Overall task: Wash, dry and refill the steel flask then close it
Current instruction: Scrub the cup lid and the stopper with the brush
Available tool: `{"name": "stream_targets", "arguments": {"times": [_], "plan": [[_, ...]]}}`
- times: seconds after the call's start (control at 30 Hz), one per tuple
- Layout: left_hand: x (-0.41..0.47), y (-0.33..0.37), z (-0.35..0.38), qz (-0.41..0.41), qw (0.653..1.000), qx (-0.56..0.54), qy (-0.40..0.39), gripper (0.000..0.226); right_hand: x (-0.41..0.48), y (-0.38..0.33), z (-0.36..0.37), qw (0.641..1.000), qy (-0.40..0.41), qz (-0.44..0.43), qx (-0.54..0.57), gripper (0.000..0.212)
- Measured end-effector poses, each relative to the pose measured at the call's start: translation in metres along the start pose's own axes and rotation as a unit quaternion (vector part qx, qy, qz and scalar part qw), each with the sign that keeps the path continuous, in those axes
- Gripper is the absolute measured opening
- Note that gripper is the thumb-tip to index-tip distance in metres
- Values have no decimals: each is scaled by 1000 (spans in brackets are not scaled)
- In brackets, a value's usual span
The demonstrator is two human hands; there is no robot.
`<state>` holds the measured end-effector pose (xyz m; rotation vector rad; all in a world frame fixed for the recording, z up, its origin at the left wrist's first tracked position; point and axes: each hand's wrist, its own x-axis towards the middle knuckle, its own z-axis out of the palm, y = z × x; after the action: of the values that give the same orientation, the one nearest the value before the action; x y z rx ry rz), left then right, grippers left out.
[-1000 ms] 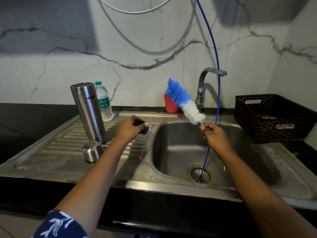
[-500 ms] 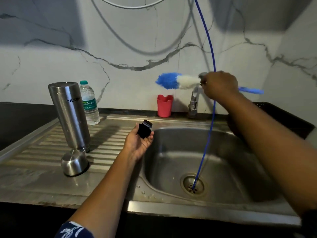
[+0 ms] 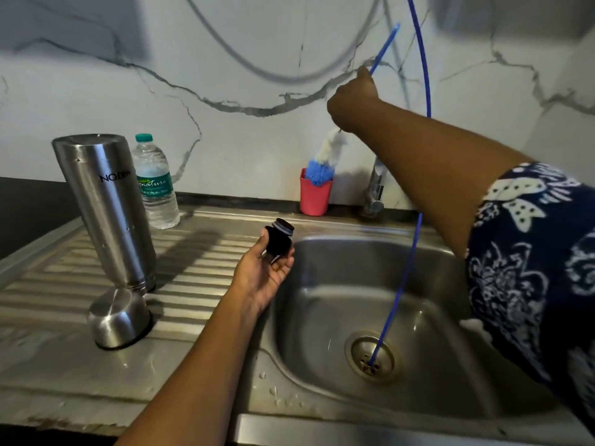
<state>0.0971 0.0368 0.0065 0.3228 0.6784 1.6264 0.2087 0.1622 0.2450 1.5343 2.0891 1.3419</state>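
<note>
Now the left hand [image 3: 262, 280] curls its fingers [image 3: 283, 267] round the black stopper [image 3: 279, 241] beside the sink [image 3: 322, 317]. The right hand [image 3: 352, 101] grips the brush [image 3: 325, 156], whose bristles dip into the far red cup [image 3: 314, 197]. The steel flask [image 3: 106, 210] stands inverted at far left.

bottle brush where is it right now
Head view: the bottle brush hangs bristles-down from the right hand, its blue tip at the mouth of the red cup, just left of the tap.

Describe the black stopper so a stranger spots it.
Find the steel sink; the left hand hovers palm up at its left rim. It holds the stopper, a small black plug with a pale ring near the top, unlike the shiny steel flask and cap nearby.
</note>
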Motion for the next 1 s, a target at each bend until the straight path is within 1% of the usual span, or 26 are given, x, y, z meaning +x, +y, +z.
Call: {"name": "stream_targets", "arguments": {"times": [0.1,0.2,0.3,0.47,0.57,0.67,0.7,0.73,0.8,0.83,0.87,0.9,1.0], "plan": [[2,1,-2,6,1000,-4,7,29,6,-3,-1,1000,4,-10,-3,37],[3,2,-3,9,1000,-12,8,29,4,15,-6,1000,14,-1,-3,33],[0,1,-2,3,1000,-13,2,33,-3,35,-11,999,31,17,1,30],[-7,1,-1,9,1000,-18,-10,29,-34,64,-15,995,61,68,26,21],[-10,0,4,10,1000,-7,-19,23,-67,81,-8,987,62,121,91,20],[-13,-4,7,7,1000,13,-18,19,-115,97,22,956,82,177,219,22],[-12,-5,5,3,1000,20,-17,23,-133,96,35,939,85,182,278,22],[-11,-6,5,1,999,28,-19,36,-155,95,48,917,83,182,345,23],[-11,-7,8,0,998,46,-34,85,-199,84,74,864,85,173,466,24],[-11,-9,10,-2,997,53,-50,103,-215,76,88,841,89,164,508,24],[-9,-11,10,1,996,57,-63,112,-226,68,102,822,94,155,540,25],[-9,-13,11,4,996,59,-74,114,-234,59,116,810,96,148,559,25],[-11,-16,14,11,994,58,-90,120,-247,38,154,801,106,151,570,25]]}}
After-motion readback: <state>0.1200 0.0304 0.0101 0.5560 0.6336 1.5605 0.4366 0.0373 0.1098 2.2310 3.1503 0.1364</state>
